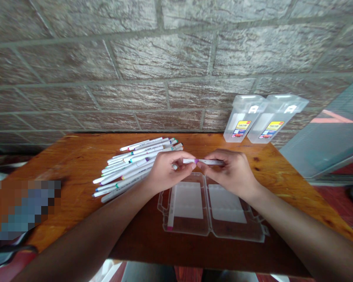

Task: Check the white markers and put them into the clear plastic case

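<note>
A white marker with a purple band (196, 161) is held level between both hands, above the back edge of an open case. My left hand (170, 168) pinches its left end, and my right hand (231, 169) grips the right end, fingers closed. Beneath lies a clear plastic case (209, 225), opened flat like a book, with white paper in both halves. One marker with a magenta end (171, 207) lies along the left side of the case. A loose pile of white markers (135, 166) with coloured bands spreads to the left, partly hidden by my left hand.
Two clear plastic containers with yellow labels (239, 121) stand at the table's back right, against a stone-block wall (164, 58). The wooden table (76, 156) ends at the front before my legs. A pixelated patch (23, 211) covers something at the left.
</note>
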{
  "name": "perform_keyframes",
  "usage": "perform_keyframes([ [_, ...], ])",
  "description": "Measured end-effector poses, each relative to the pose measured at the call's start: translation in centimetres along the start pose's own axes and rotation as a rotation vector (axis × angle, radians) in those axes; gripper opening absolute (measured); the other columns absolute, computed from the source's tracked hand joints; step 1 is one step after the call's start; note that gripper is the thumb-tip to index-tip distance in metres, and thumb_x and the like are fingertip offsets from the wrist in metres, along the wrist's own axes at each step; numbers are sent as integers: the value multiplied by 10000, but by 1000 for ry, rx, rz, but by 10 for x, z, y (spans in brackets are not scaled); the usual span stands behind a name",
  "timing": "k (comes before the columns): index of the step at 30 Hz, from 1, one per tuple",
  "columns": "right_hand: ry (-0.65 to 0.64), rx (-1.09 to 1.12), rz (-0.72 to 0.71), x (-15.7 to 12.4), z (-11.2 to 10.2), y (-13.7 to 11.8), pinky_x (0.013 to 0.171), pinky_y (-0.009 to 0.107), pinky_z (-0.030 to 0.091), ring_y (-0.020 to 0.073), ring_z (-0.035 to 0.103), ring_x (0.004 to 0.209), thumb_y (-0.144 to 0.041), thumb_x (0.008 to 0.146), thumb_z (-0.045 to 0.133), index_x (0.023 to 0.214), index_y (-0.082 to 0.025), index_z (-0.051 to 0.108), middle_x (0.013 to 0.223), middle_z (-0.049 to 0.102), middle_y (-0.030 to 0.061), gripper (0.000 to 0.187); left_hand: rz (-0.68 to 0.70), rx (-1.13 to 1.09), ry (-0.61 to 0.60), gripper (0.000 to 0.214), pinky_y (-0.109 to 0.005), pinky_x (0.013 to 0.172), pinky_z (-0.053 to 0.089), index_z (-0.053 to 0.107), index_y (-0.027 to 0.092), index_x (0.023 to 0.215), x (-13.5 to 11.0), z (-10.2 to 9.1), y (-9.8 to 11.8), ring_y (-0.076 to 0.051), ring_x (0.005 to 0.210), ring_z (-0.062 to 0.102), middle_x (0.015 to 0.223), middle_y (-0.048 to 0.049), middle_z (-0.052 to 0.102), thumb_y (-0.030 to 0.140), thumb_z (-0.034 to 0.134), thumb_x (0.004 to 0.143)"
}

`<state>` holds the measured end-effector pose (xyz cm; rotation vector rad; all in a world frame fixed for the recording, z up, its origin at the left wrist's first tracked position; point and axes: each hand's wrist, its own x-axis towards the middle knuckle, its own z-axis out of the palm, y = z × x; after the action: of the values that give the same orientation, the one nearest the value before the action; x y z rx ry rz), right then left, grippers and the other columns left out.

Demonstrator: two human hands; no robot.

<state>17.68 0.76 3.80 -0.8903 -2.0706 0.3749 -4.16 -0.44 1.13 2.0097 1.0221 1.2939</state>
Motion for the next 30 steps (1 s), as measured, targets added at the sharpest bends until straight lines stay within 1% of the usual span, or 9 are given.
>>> perform_keyframes([
  [6,-9,65,28,-1,0,0,610,246,480,144,683,636,-259,872,760,829,-178,771,766,773,21,93,-11,-58,30,144,-233,636,517,773,177,967,1,0,-1,-142,724,689,889,-59,783,302,744,902],
  [9,-10,158,95,-1,1,1,615,252,503,158,699,660,-287,885,752,877,-180,782,780,782,28,111,-25,-99,46,148,-232,646,532,768,181,983,3,-1,0,-144,751,693,896,-56,775,305,741,907],
  [13,20,318,185,-1,3,3,622,256,533,162,702,681,-334,879,771,922,-177,787,826,791,40,163,-100,-215,60,193,-223,573,538,761,181,1018,5,-2,0,-117,659,641,892,-45,750,327,757,892],
  [18,64,365,221,4,1,1,515,244,486,132,625,561,-340,846,801,881,-171,788,741,768,30,173,-178,-342,74,227,-216,541,544,749,164,983,9,-5,5,-100,605,609,812,-18,700,349,786,857],
  [23,105,397,238,7,-3,1,521,262,475,142,619,585,-371,825,825,888,-178,799,764,773,48,205,-222,-373,77,249,-218,526,514,743,153,968,13,-9,8,-100,566,616,751,-9,689,364,792,844],
  [27,102,524,294,9,-5,2,450,248,415,110,545,500,-392,800,849,899,-173,795,704,742,29,246,-230,-370,76,252,-225,547,492,747,142,978,14,-14,7,-100,557,621,733,-9,683,364,777,860],
  [30,99,622,324,10,-6,4,444,238,425,101,548,492,-379,800,854,904,-183,789,716,751,28,231,-242,-356,91,253,-236,573,495,750,138,976,15,-16,6,-104,558,618,718,-9,680,371,756,878],
])
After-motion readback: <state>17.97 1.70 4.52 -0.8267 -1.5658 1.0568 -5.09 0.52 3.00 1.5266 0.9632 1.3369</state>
